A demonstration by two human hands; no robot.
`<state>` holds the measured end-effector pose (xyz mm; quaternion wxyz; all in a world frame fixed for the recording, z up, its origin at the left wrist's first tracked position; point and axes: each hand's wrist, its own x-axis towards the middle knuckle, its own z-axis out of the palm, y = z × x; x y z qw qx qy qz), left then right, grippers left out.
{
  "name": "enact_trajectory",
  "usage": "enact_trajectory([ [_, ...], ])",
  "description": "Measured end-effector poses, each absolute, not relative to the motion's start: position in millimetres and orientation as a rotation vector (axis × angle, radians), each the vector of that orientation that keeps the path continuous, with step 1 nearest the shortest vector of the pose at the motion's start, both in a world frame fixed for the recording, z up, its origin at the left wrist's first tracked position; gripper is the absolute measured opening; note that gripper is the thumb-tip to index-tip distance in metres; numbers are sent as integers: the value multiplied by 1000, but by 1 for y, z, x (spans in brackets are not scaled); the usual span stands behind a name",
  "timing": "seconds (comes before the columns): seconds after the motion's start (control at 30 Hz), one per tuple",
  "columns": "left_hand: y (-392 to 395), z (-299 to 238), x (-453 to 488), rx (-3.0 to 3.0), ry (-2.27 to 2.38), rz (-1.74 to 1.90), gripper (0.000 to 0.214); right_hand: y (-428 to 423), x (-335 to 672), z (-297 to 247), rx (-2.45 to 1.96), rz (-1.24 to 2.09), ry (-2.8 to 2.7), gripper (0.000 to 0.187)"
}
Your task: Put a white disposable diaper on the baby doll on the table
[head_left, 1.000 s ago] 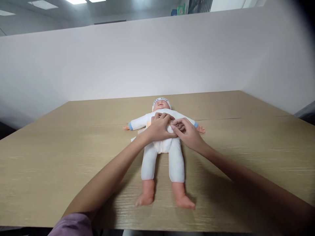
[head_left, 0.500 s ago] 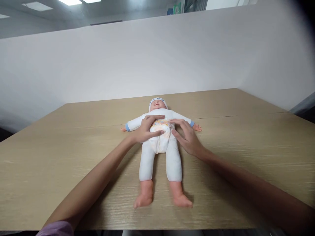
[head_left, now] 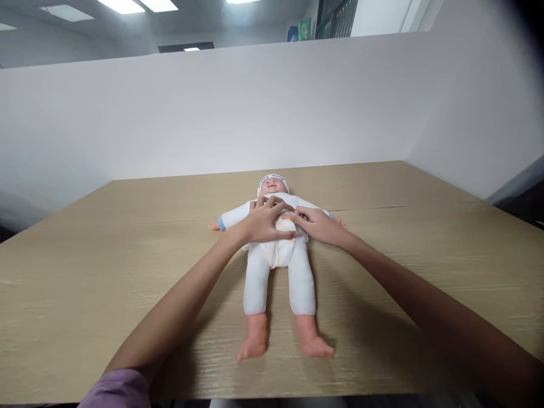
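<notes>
A baby doll in a white suit and lettered white cap lies on its back, feet toward me and arms spread. Around its hips sits a white diaper with a coloured print at the waist. My left hand rests across the doll's belly and the diaper's front, fingers apart and thumb stretched to the right. At the diaper's right waist edge, my right hand is closed, thumb and curled fingers pinching that edge. The fingertips of my right hand are partly hidden, close to those of my left.
The doll lies on a wide wooden table with a thin seam across it. A white partition stands behind the table and along its right side. Beyond it are ceiling lights and a green package.
My left hand has moved right, further over the diaper's front. My right hand has gone from spread fingers to a closed pinch at the waist edge. The view has tilted up slightly.
</notes>
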<state>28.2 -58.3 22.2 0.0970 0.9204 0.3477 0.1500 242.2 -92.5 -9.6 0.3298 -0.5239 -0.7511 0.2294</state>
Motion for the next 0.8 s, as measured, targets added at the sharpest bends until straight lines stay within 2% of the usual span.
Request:
enact_trajectory([
  [0.27, -72, 20, 39, 2735, 1152, 519, 66, -108, 289, -26, -1246, 703, -1692, 44],
  [0.43, -73, 17, 43, 2765, 1164, 512, 68, -104, 274, -23, -1222, 720, -1744, 39],
  [0.67, -76, 17, 42, 2765, 1197, 499, 60, -90, 224, -13, -1455, 598, -1769, 33],
  [0.8, -77, 17, 42, 2713, 1200, 512, 58, -115, 226, -21, -1259, 391, -1786, 28],
])
